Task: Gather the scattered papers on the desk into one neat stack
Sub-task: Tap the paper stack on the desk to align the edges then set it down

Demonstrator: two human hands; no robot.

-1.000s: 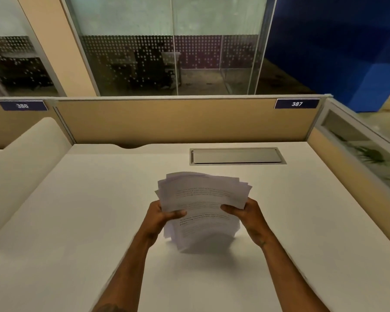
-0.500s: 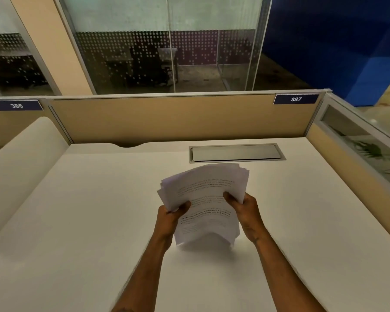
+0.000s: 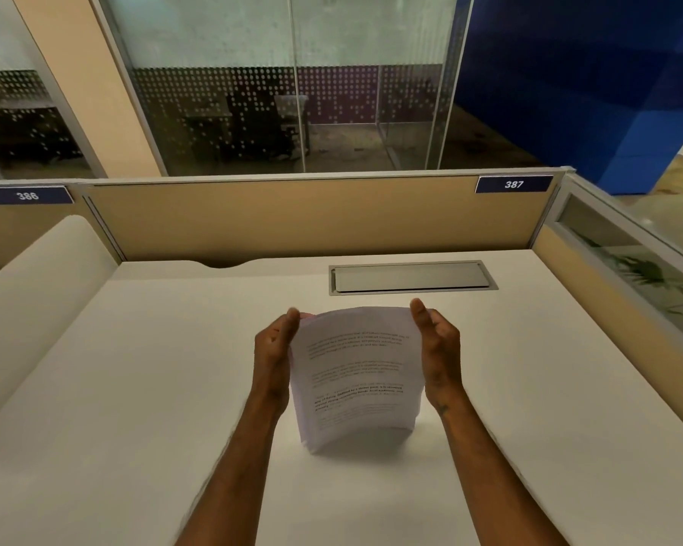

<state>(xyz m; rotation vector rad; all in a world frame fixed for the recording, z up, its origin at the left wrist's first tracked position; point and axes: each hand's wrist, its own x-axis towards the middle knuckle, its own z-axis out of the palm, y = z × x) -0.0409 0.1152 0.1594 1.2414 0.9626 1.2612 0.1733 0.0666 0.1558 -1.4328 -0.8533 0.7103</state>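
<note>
You are seeing the papers (image 3: pixel 357 378) standing on end as one squared stack, printed side facing you, bowing slightly, lower edge resting on the white bench (image 3: pixel 135 388), mid-bench.

Both forearms are bare, no sleeves showing at all. The left hand (image 3: pixel 273 350) wears nothing. The right hand (image 3: pixel 439 348) carries a small dark wrist mark.

papers (image 3: pixel 357 372): matt printed paper | desk (image 3: pixel 135 388): smooth matt | hatch (image 3: pixel 411 278): brushed metal
</note>
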